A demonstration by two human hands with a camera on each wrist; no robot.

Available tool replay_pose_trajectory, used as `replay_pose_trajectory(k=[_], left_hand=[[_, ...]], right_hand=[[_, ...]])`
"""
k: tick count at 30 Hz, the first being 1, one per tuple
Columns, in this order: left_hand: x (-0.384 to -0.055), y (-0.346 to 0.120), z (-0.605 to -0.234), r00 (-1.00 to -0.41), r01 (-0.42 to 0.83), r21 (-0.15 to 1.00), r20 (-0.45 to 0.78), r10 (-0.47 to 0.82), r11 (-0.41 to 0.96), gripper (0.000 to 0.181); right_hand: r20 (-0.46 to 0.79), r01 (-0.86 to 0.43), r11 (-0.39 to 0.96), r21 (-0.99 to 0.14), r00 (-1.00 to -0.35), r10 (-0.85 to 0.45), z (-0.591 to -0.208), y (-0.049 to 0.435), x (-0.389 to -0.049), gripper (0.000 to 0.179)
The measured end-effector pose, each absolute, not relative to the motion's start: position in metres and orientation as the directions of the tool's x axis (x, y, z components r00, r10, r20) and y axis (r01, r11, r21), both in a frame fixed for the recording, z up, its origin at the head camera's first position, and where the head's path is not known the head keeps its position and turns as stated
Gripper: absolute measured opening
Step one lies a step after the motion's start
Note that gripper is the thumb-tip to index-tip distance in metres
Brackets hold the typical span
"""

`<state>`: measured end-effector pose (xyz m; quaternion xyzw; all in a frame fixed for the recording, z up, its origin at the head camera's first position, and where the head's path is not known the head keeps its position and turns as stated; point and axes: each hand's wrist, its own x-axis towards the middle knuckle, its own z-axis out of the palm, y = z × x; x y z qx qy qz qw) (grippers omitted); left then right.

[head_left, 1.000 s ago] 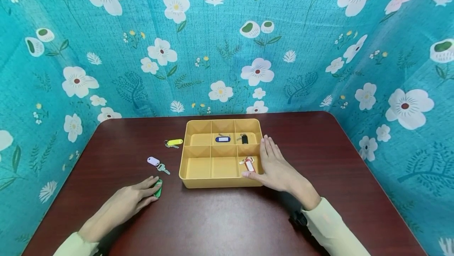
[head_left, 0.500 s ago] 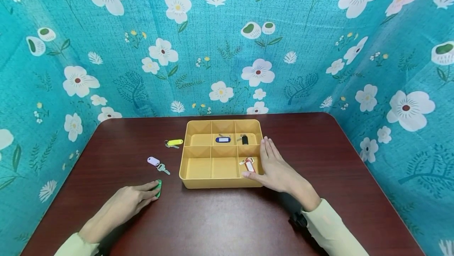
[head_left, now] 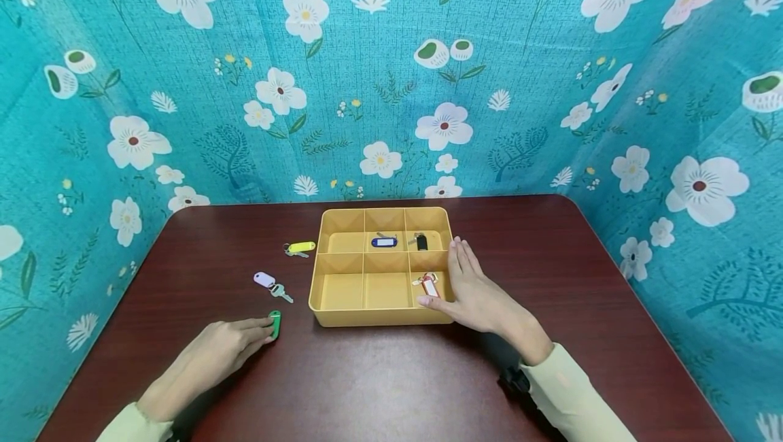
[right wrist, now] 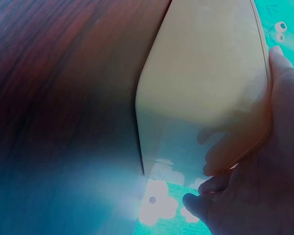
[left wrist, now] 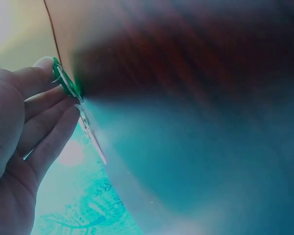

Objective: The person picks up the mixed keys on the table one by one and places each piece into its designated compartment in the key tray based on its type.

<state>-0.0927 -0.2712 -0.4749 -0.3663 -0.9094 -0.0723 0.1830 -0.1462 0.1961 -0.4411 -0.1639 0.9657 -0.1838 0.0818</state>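
Pinching green tag (head_left: 276,325), left hand (head_left: 214,353) sits at 8 o'clock from 6-compartment tray (head_left: 342,290); right hand (head_left: 483,299), fingers straight, touches its 3 o'clock side.

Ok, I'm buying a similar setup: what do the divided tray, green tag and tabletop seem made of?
Divided tray: likely molded plastic, smooth, with thin walls and rounded corners.
Green tag: probably plastic, by its bright color; finish unclear.
Tabletop: wood or wood-look laminate, satin; streaky grain and soft reflections leave which open.
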Motion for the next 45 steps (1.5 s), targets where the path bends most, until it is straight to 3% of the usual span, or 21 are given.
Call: replay_pose_trajectory(k=[10,25,37,45], left_hand=[[-0.093,-0.263,-0.465,-0.692,0.665,-0.008,0.370,0.620,0.747,0.017],[-0.099,-0.252,-0.444,-0.724,0.629,-0.054,0.324,0.609,0.776,0.025],[-0.106,-0.248,-0.429,-0.612,0.698,-0.143,0.390,0.688,0.702,0.028],[-0.105,-0.244,-0.426,-0.706,0.633,-0.098,0.333,0.625,0.768,0.026]], right_hand=[[-0.108,-0.280,0.874,-0.397,-0.931,-0.348,-0.442,0.197,-0.146,0.130],[-0.098,-0.286,0.876,-0.389,-0.932,-0.348,-0.441,0.197,-0.146,0.128],[-0.104,-0.283,0.874,-0.395,-0.932,-0.348,-0.440,0.197,-0.147,0.129],[-0.107,-0.280,0.876,-0.392,-0.932,-0.345,-0.442,0.197,-0.146,0.130]])
